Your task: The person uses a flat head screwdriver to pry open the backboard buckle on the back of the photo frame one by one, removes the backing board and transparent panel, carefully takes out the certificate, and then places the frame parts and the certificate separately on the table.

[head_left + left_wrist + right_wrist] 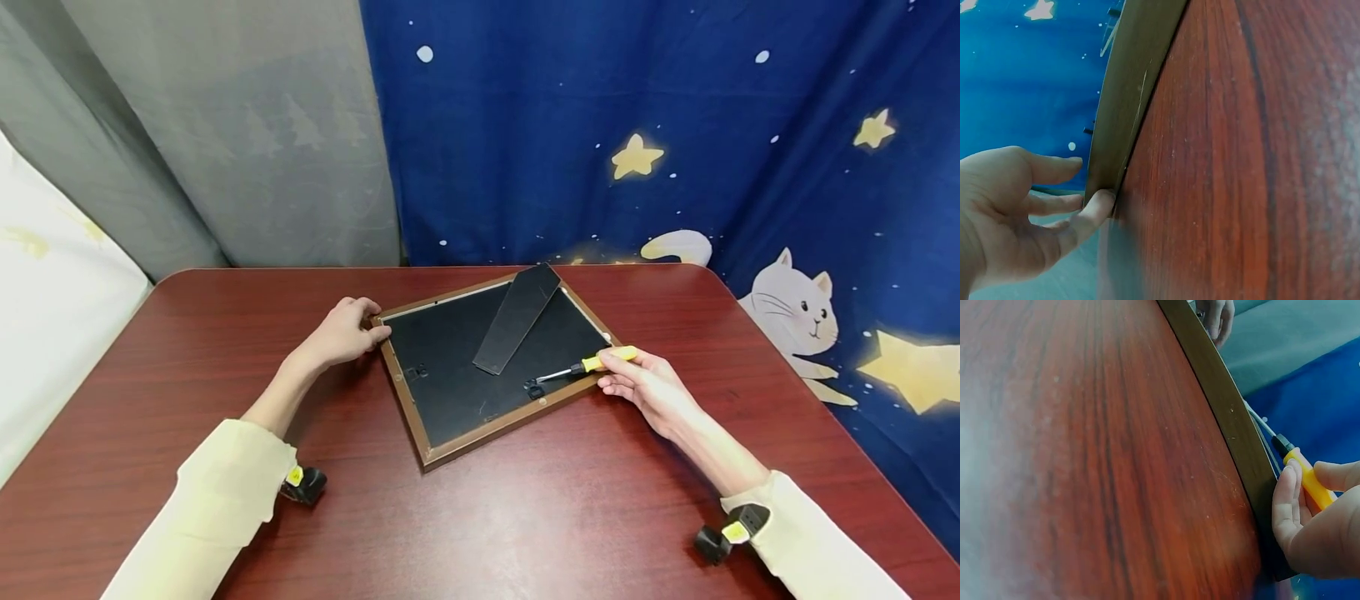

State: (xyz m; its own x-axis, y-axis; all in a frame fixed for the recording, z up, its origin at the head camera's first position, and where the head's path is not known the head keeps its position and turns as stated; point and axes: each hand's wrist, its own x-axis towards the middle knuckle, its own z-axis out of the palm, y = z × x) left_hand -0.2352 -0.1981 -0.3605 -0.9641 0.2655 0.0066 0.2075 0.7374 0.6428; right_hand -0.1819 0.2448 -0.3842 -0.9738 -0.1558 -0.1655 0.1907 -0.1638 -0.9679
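On the table [525, 517], face down and turned askew, lies the frame [420, 421], its black back [450, 375] up and its stand [517, 317] folded out across the middle. The right hand [648, 387] pinches the yellow handle of a screwdriver [592, 364] at the frame's right edge; that grip is closed round the handle. The tool's long axis runs from the hand leftward and slightly toward the person, the metal tip ending at a small black clip [533, 388] near the frame's near-right rail. So the clip lies just left of the right hand, well apart from the left. The left hand [345, 333] rests at the far-left corner, fingers curled against the rail [1129, 100], steadying it.
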